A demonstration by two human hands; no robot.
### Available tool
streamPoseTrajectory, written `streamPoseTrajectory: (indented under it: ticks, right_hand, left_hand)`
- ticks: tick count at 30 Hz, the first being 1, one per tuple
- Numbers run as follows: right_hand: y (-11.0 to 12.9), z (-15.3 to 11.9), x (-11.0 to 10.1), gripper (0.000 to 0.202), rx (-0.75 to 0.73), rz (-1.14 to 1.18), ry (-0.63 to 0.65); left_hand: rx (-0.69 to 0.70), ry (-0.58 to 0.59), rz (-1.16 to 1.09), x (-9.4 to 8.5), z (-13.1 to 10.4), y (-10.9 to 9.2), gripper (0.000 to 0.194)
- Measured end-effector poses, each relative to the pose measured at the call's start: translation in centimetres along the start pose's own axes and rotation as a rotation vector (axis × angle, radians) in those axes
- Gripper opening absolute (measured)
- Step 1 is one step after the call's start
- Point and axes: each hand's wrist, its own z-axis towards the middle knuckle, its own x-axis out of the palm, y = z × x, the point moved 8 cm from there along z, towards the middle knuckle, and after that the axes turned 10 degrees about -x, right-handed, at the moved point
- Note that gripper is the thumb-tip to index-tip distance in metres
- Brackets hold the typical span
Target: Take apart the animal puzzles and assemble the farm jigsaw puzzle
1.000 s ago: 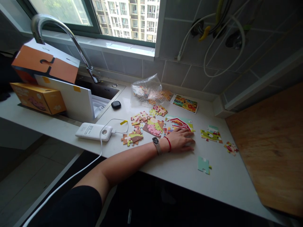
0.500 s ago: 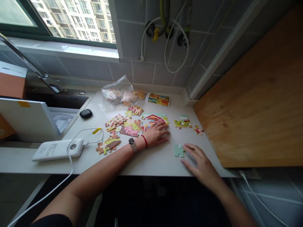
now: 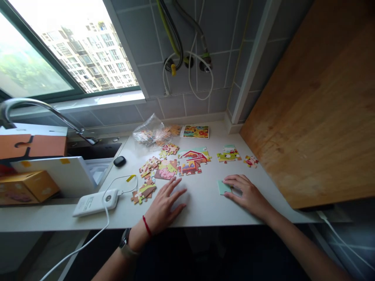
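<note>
My left hand [image 3: 165, 205] is open above the front of the white counter, its fingers spread and holding nothing. Just beyond its fingertips lie joined puzzle pieces with a pink pig [image 3: 165, 169]. My right hand [image 3: 246, 193] has its thumb and fingertips at the right edge of a light green puzzle piece [image 3: 223, 187], which lies at the counter's front. A joined puzzle section with a red barn [image 3: 195, 157] lies farther back, between the hands. To its right are a small green section [image 3: 229, 156] and a few joined pieces [image 3: 251, 161] in pink and red.
A clear plastic bag of puzzle pieces [image 3: 150, 132] and a picture card [image 3: 195, 132] lie near the wall. At left are a white power bank [image 3: 93, 203] with a cable, a small black case [image 3: 119, 161] and boxes [image 3: 35, 187] by the sink. A wooden panel [image 3: 316, 117] stands at right.
My left hand has moved off the barn section, back toward the front edge and left. My right thumb and fingers have closed in on the light green piece. The view has tilted.
</note>
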Motion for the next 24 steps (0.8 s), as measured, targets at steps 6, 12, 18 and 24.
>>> streamPoseTrajectory:
  ticks: [6, 12, 18, 24]
  right_hand:
    - [-1.1, 1.7, 0.2, 0.025, -0.044, -0.114, -0.074]
    - [-1.0, 1.6, 0.7, 0.025, -0.105, -0.177, -0.096]
    - [-1.3, 1.4, 0.9, 0.023, -0.104, -0.153, -0.102]
    - [-1.5, 1.3, 1.2, 0.023, -0.073, -0.120, -0.091]
  left_hand:
    - [-0.210, -0.075, 0.112, 0.2, 1.7, 7.1, 0.056]
    - [-0.282, 0.010, 0.235, 1.4, 4.2, 8.3, 0.066]
    - [-0.379, 0.096, 0.370, 2.4, 3.9, 7.9, 0.074]
    - [-0.334, 0.051, 0.410, 2.7, 2.5, 7.0, 0.080]
